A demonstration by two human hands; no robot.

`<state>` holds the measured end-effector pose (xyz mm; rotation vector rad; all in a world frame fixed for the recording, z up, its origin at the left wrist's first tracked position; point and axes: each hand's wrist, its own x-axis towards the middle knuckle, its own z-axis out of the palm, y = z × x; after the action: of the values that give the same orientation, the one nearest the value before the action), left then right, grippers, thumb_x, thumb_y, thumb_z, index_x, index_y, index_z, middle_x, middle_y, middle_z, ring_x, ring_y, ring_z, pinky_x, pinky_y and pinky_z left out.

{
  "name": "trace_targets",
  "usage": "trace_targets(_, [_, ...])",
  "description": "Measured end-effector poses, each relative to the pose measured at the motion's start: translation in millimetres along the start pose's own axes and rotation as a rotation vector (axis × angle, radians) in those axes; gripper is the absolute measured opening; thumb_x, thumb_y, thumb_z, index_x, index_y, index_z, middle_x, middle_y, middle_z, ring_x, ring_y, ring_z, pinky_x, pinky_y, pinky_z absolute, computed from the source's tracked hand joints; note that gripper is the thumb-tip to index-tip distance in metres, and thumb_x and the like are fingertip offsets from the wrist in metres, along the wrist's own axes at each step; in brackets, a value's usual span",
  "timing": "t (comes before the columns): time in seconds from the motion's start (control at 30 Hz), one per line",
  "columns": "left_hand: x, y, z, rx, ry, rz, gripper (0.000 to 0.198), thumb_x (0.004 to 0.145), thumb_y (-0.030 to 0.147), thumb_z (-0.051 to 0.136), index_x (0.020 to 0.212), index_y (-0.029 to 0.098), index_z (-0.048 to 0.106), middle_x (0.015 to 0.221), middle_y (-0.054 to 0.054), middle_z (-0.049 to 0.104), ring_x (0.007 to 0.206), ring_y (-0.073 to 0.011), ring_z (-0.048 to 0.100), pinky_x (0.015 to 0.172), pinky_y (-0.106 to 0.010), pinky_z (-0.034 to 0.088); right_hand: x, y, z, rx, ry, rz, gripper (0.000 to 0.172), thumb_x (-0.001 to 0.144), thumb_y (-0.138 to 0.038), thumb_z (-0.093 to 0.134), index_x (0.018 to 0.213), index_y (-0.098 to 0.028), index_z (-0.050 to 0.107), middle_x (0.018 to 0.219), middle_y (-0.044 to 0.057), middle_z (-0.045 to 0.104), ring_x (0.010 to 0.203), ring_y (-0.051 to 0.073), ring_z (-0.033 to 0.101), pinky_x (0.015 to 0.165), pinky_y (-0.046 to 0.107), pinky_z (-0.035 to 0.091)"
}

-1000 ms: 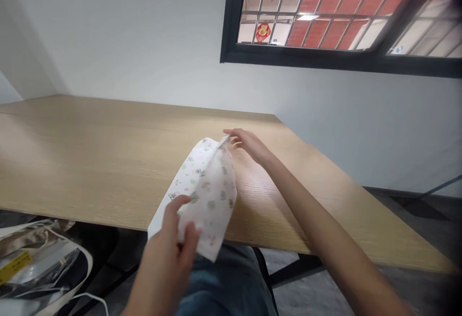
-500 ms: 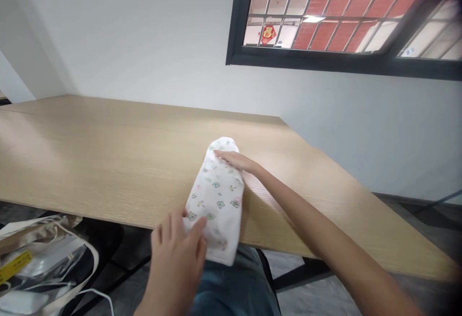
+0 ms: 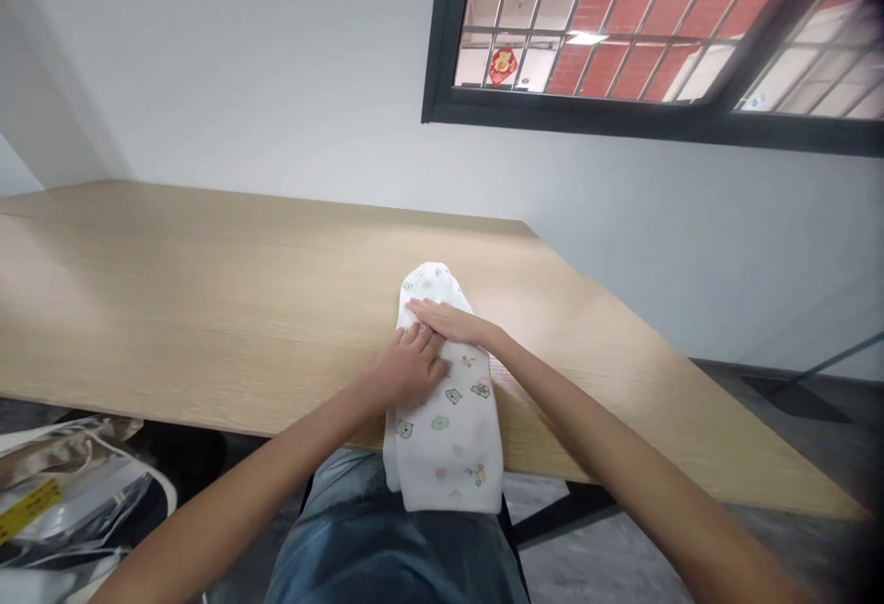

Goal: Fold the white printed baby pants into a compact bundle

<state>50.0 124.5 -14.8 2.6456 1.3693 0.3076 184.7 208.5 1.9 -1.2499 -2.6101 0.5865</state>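
Note:
A folded white cloth (image 3: 452, 443) printed with small green animals and other little figures lies lengthwise on the wooden table (image 3: 227, 309). Its near end hangs past the table's front edge, over my lap. My right hand (image 3: 448, 320) rests flat across the upper part of the cloth, fingers stretched out to the left. Just below it, my left hand (image 3: 412, 365) lies palm down on the cloth's left side, its fingers spread and touching or nearly touching the right hand.
At lower left, a bag (image 3: 75, 484) with pale straps and a yellow label (image 3: 29, 510) stands beside the table. A barred window (image 3: 594, 42) is set in the wall behind. My legs (image 3: 387, 530) are under the table's front edge.
My left hand has moved up and forward from the cloth's lower left edge to beside my right hand. The cloth's lower end has swung right and appears wider.

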Motion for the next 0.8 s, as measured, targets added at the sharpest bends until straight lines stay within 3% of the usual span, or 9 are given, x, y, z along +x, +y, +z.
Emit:
trace_targets(0.07, [-32, 16, 11.6, 0.0, 0.014, 0.0, 0.051, 0.095, 0.036, 0.029, 0.138, 0.009, 0.028, 0.145, -0.014, 0.025, 0.133, -0.032, 0.02, 0.106, -0.05, 0.022, 18, 11, 4, -0.058, -0.002, 0.029, 0.043, 0.094, -0.026, 0.029, 0.134, -0.016, 0.042, 0.142, 0.006, 0.031, 0.132, 0.023, 0.024, 0.108, 0.04, 0.018])
trace_targets(0.17, [-90, 38, 26.5, 0.027, 0.087, 0.11, 0.059, 0.091, 0.039, 0.038, 0.141, 0.011, 0.022, 0.147, -0.01, 0.021, 0.135, -0.0286, 0.018, 0.108, -0.046, 0.022, 38, 20, 5, -0.083, 0.052, 0.053, 0.047, 0.095, -0.024, 0.026, 0.137, -0.008, 0.035, 0.143, 0.012, 0.026, 0.133, 0.024, 0.02, 0.108, 0.042, 0.014])
trace_targets(0.3, [-130, 36, 31.4, 0.115, 0.095, 0.253, 0.071, 0.077, 0.012, 0.046, 0.141, 0.012, 0.017, 0.146, -0.009, 0.023, 0.134, -0.0258, 0.023, 0.105, -0.045, 0.029, 38, 15, 1, -0.102, 0.064, 0.037, 0.044, 0.094, -0.026, 0.028, 0.133, -0.008, 0.04, 0.14, 0.014, 0.033, 0.13, 0.028, 0.027, 0.106, 0.044, 0.021])
trace_targets(0.43, [-122, 12, 21.8, 0.113, 0.087, 0.269, 0.081, 0.066, -0.007, 0.035, 0.14, 0.024, 0.023, 0.144, 0.0, 0.03, 0.13, -0.0173, 0.031, 0.105, -0.039, 0.031, -8, -10, -4, -0.101, -0.018, -0.046, 0.036, 0.094, -0.031, 0.033, 0.115, -0.015, 0.058, 0.123, 0.011, 0.054, 0.113, 0.028, 0.049, 0.095, 0.042, 0.038])
trace_targets(0.53, [-111, -1, 17.3, 0.098, 0.159, 0.292, 0.07, 0.074, -0.007, 0.033, 0.136, 0.026, 0.032, 0.139, -0.001, 0.04, 0.126, -0.0161, 0.037, 0.103, -0.036, 0.032, -71, -35, 2, -0.118, -0.085, -0.147, 0.036, 0.093, -0.036, 0.038, 0.12, -0.019, 0.055, 0.128, 0.008, 0.051, 0.118, 0.026, 0.045, 0.099, 0.042, 0.037])
trace_targets(0.6, [-107, -5, 17.2, 0.086, 0.193, 0.294, 0.059, 0.08, -0.002, 0.034, 0.131, 0.026, 0.04, 0.132, -0.003, 0.048, 0.118, -0.0175, 0.045, 0.099, -0.035, 0.035, -115, -51, 13, -0.152, -0.095, -0.199, 0.049, 0.089, -0.045, 0.046, 0.13, -0.017, 0.047, 0.136, 0.008, 0.041, 0.126, 0.027, 0.034, 0.104, 0.044, 0.03])
trace_targets(0.67, [-104, -6, 17.0, 0.053, 0.219, 0.286, 0.052, 0.082, 0.002, 0.039, 0.127, 0.027, 0.046, 0.126, -0.004, 0.054, 0.11, -0.0187, 0.05, 0.094, -0.035, 0.037, -149, -61, 28, -0.293, -0.024, -0.25, 0.079, 0.073, -0.052, 0.064, 0.135, -0.011, 0.038, 0.137, 0.015, 0.038, 0.125, 0.033, 0.034, 0.102, 0.048, 0.031])
trace_targets(0.73, [-101, -5, 13.8, -0.026, 0.236, 0.293, 0.045, 0.083, 0.007, 0.043, 0.123, 0.026, 0.049, 0.118, -0.004, 0.058, 0.104, -0.0183, 0.053, 0.09, -0.033, 0.038, -168, -65, 40, -0.458, 0.053, -0.299, 0.089, 0.063, -0.04, 0.074, 0.136, -0.006, 0.035, 0.134, 0.021, 0.04, 0.119, 0.038, 0.039, 0.097, 0.051, 0.037])
trace_targets(0.8, [-95, -4, 4.9, -0.124, 0.233, 0.312, 0.033, 0.086, 0.015, 0.046, 0.116, 0.024, 0.053, 0.104, -0.003, 0.064, 0.094, -0.0164, 0.056, 0.084, -0.03, 0.039, -172, -65, 45, -0.544, 0.124, -0.341, 0.076, 0.066, -0.021, 0.068, 0.133, -0.005, 0.037, 0.122, 0.021, 0.052, 0.107, 0.036, 0.051, 0.088, 0.048, 0.045])
